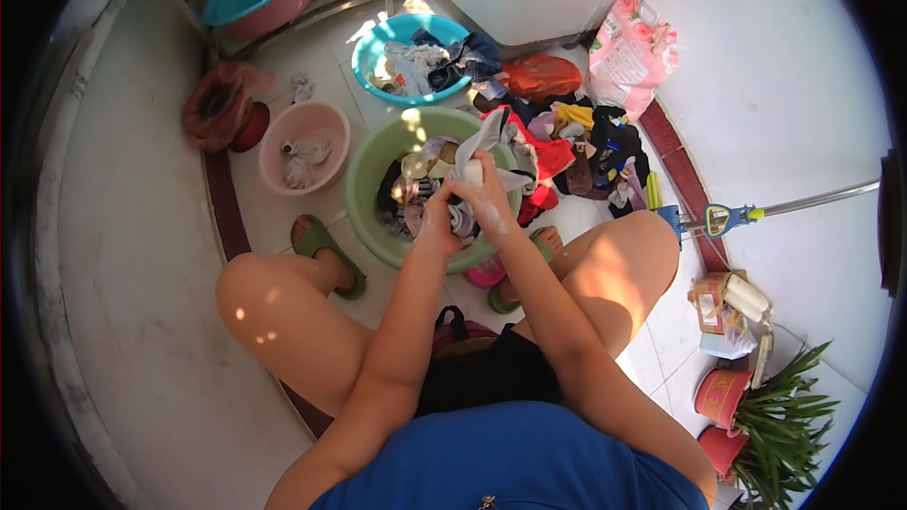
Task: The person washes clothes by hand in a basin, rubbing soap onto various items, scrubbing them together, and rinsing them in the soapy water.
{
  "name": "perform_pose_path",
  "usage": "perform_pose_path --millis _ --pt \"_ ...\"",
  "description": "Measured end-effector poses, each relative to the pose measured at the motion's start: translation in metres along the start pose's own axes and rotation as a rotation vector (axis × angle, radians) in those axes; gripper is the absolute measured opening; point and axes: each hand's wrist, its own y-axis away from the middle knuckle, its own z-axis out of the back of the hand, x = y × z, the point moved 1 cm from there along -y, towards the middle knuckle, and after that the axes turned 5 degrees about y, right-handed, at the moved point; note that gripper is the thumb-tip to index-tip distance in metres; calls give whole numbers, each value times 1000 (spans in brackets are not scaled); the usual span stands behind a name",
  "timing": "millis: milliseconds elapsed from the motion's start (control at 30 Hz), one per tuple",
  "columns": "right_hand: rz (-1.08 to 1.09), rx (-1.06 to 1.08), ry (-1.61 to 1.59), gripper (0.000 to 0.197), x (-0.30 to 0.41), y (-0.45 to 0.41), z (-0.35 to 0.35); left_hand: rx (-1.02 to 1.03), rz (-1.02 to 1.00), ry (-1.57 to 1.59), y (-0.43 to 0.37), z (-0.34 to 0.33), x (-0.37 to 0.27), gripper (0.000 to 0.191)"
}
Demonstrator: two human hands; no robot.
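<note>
Above the green plastic basin (pixel 360 216), my two hands are close together on a pale grey and white sock (pixel 485 136) with dark trim. My left hand (pixel 441 221) grips the lower part of the cloth. A white block, apparently a bar of soap (pixel 472 171), is in my right hand (pixel 489 193), pressed against the sock. Whitish, wet-looking streaks mark the right hand and wrist. Inside the basin lies a heap of socks and small garments (pixel 431 164); my hands hide part of it.
Beyond stands a turquoise basin (pixel 363 72) of clothes. To the left are a pink basin (pixel 339 120) with white socks and a bin with a red bag (pixel 223 110). Rightward lie piled clothes (pixel 609 149), a floral bag (pixel 631 57), a mop (pixel 730 218) and potted plants (pixel 783 411).
</note>
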Motion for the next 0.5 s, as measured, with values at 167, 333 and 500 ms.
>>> perform_pose_path --millis 167,333,500 --pt "302 -306 906 53 10 20 -35 369 -96 123 -9 19 19 47" --pt "108 -376 906 47 -22 -23 4 78 120 -76 -12 3 30 42" --pt "453 -37 1005 46 5 48 -52 242 -73 262 -11 16 20 37"
